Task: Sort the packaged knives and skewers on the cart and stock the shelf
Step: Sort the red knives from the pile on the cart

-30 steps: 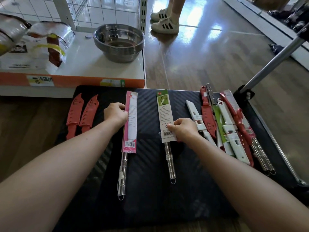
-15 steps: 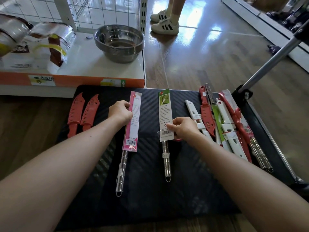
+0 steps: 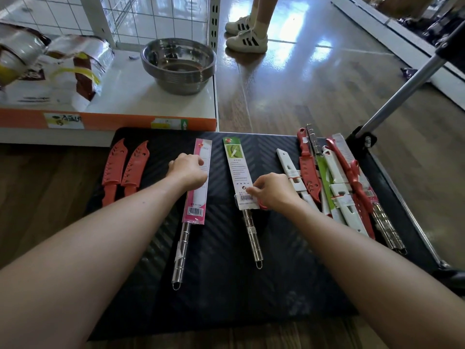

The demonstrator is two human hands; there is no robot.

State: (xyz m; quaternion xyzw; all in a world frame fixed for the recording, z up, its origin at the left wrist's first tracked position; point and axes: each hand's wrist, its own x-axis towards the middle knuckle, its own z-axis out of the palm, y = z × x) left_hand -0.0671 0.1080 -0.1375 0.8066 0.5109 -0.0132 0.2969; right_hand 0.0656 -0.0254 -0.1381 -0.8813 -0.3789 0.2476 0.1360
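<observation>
On the black cart deck [image 3: 289, 285] lie two carded steel-handled knives. My left hand [image 3: 187, 171] grips the left edge of the pink-carded knife [image 3: 198, 197]. My right hand [image 3: 270, 190] pinches the lower right edge of the green-carded knife [image 3: 237, 167]. Two red sheathed knives [image 3: 124, 170] lie side by side at the deck's left. A heap of white, red and green packaged knives and steel skewers [image 3: 337, 187] lies at the right.
A white shelf with an orange front strip [image 3: 113, 119] stands just beyond the cart, holding a stack of steel bowls [image 3: 178, 64] and bagged goods [image 3: 50, 69]. A person's feet in white sneakers [image 3: 246, 36] stand behind. The cart's handle [image 3: 407, 89] rises at right.
Both carded knives have slid a little toward the shelf under my hands. The pink one has tilted slightly, its top leaning right.
</observation>
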